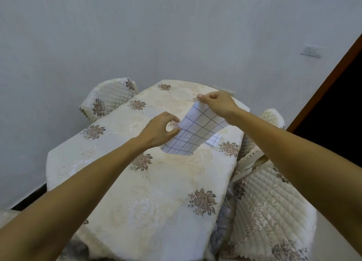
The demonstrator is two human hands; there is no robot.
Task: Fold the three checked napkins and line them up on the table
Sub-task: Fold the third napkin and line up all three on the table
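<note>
Pinching with thumb and fingertips, the left hand (160, 129) held one upper corner of a white cloth napkin checked with thin grey-blue lines (197, 131), and the right hand (217, 103) pinched the other upper corner the same way. The napkin hung stretched between them above the middle of a table covered in a cream embroidered cloth with brown flower sprays (156, 182). Its lower edge reached down near the cloth; whether it touched could not be told. A second checked napkin (214, 139) lay flat on the table, partly hidden behind the held one. Quilted cream chair covers (270, 202) stood beside the table.
</note>
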